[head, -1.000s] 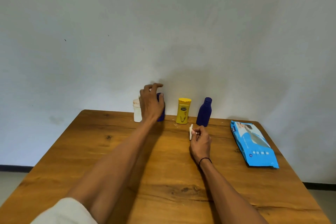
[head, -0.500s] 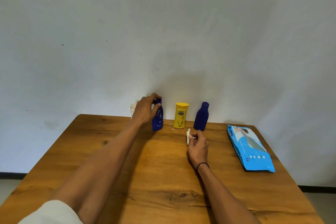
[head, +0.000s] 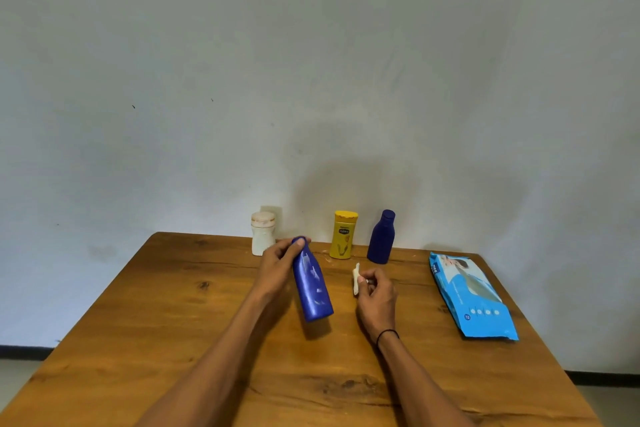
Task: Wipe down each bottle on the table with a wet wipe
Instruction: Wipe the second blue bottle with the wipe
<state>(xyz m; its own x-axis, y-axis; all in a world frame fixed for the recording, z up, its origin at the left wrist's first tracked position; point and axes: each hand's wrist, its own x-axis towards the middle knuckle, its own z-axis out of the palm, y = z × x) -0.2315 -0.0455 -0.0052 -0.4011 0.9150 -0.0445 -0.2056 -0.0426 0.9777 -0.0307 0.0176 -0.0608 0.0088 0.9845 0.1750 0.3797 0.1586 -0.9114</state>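
My left hand (head: pixel 277 269) grips a blue bottle (head: pixel 311 284) by its neck and holds it tilted above the table, base toward me; its label is partly peeled. My right hand (head: pixel 375 296) pinches a small folded white wet wipe (head: pixel 356 277) just right of that bottle, not touching it. At the table's far edge stand a white bottle (head: pixel 263 233), a yellow bottle (head: pixel 344 234) and a second blue bottle (head: pixel 381 237), all upright.
A light blue wet wipe pack (head: pixel 469 295) lies flat on the right side of the wooden table (head: pixel 173 322). A pale wall rises directly behind the bottles. The table's right edge runs close by the pack.
My left hand took the blue bottle from the back row, lifted it and brought it toward me, tilting it. The white bottle is now uncovered. My right hand stayed put with the wipe.
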